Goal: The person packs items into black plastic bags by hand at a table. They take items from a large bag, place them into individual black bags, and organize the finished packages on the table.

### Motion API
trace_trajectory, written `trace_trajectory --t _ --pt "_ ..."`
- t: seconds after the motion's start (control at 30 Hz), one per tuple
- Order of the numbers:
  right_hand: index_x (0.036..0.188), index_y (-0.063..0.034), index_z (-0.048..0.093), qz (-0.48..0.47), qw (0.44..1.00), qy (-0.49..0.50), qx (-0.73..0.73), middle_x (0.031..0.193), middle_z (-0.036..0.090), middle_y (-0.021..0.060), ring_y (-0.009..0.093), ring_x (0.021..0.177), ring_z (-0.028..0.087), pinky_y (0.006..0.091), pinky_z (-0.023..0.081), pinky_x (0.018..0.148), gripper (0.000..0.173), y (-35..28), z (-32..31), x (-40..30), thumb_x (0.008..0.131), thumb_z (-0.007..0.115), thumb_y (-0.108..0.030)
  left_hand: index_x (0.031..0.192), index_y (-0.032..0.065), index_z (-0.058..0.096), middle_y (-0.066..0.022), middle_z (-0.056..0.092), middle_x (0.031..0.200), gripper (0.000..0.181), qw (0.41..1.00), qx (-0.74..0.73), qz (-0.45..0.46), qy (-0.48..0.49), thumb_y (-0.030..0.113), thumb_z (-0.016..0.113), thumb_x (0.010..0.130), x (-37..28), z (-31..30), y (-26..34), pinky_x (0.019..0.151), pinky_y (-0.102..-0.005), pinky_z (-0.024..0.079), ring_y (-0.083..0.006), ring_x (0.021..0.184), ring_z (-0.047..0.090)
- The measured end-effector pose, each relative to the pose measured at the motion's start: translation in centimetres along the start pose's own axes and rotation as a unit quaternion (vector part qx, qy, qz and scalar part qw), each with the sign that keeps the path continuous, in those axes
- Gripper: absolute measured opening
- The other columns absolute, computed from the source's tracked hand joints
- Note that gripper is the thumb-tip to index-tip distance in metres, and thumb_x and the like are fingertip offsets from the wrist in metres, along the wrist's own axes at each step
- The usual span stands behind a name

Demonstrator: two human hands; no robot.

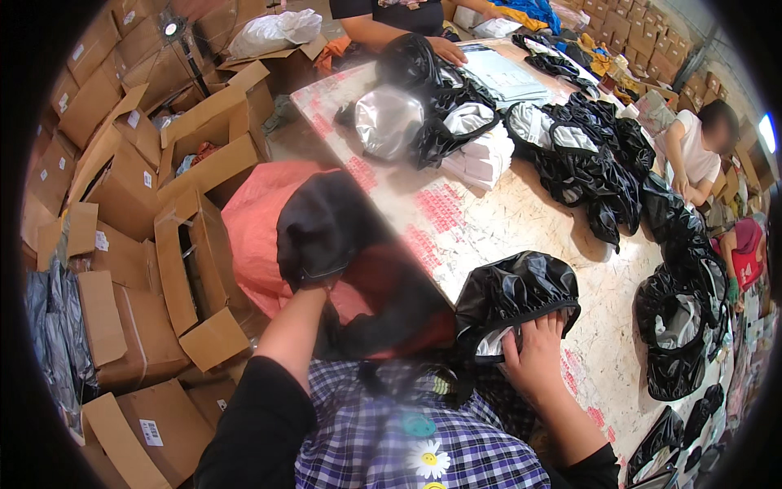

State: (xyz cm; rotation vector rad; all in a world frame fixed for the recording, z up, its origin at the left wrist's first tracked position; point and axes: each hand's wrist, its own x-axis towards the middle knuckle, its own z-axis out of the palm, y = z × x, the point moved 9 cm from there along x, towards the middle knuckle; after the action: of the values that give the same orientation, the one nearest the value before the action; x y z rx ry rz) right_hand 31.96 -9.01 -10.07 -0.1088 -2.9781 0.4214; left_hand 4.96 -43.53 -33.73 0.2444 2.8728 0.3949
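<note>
My left hand (317,285) reaches into a dark fabric cover (317,223) over a pink woven sack (256,226) beside the table; its fingers are hidden in the cloth. At the table's near corner my right hand (540,354) grips the elastic rim of a glossy black cover (519,284). Its fingers go in at the opening and the thumb lies apart, against the silvery lining. Farther along the table (440,205) lie a heap of similar black covers (586,159), a stack of folded white pieces (479,156) and a round, shiny pale piece (389,122).
Open cardboard boxes (201,263) crowd the left side. Across the table a person's hand (449,52) rests near flat printed sheets (504,73). More black covers (672,330) line the right side, where a person in a white shirt (690,150) and another in red (742,253) work.
</note>
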Motion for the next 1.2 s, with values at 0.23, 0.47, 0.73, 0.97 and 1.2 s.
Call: trace_trajectory --t 0.23,0.47,0.73,0.97,1.2 --pt "0.136 0.0031 0.053 0.009 1.000 -0.002 0.016 0.143 0.046 0.0298 0.053 0.139 0.033 0.0614 0.019 0.120 0.055 0.3 0.2 0.0 0.088 0.062 -0.020 0.122 0.0024 0.065 -0.0110 0.073 0.109 0.040 0.939 -0.328 0.063 0.084 0.011 0.080 0.085 -6.1 -5.2 -0.9 0.097 -0.0393 0.053 -0.0236 0.102 0.068" --pt "0.115 0.0034 0.063 -0.020 0.997 0.070 -0.006 0.129 0.057 0.0256 0.044 0.122 0.052 0.0534 0.042 0.103 0.037 -0.5 -1.6 -0.6 0.084 0.070 -0.016 0.121 0.0019 0.065 -0.0243 0.072 0.101 0.058 0.977 -0.047 0.148 -0.143 0.043 0.080 0.083 -16.7 -2.9 4.3 0.085 -0.0431 0.057 -0.0384 0.096 0.071" --pt "0.116 0.0007 0.064 0.025 0.925 0.380 -0.018 0.124 0.060 0.0220 0.037 0.108 0.061 0.0420 0.051 0.091 0.045 2.6 -11.2 -2.4 0.077 0.081 -0.011 0.097 0.0007 0.070 -0.0125 0.070 0.088 0.026 0.947 -0.266 0.169 0.064 0.027 0.067 0.093 -21.5 -13.5 7.9 0.074 -0.0400 0.054 -0.0287 0.080 0.068" --pt "0.114 0.0026 0.066 0.222 0.866 0.013 0.449 0.095 0.072 0.0117 0.016 0.086 0.065 0.0312 0.053 0.077 0.027 5.8 0.8 -1.3 0.092 0.069 -0.012 0.097 0.0049 0.066 -0.0078 0.066 0.093 0.015 0.789 -0.472 0.346 0.187 0.017 0.070 0.089 -24.3 -22.0 23.6 0.063 -0.0337 0.055 -0.0187 0.078 0.065" --pt "0.114 0.0026 0.062 0.263 0.680 0.245 0.639 0.101 0.067 0.0050 0.012 0.091 0.062 0.0251 0.050 0.080 0.022 6.8 -1.2 -5.0 0.095 0.050 0.003 0.114 0.0025 0.065 -0.0179 0.068 0.109 0.039 0.816 -0.209 0.524 0.127 0.031 0.067 0.087 -23.8 -13.0 38.8 0.089 -0.0418 0.053 -0.0332 0.097 0.066"
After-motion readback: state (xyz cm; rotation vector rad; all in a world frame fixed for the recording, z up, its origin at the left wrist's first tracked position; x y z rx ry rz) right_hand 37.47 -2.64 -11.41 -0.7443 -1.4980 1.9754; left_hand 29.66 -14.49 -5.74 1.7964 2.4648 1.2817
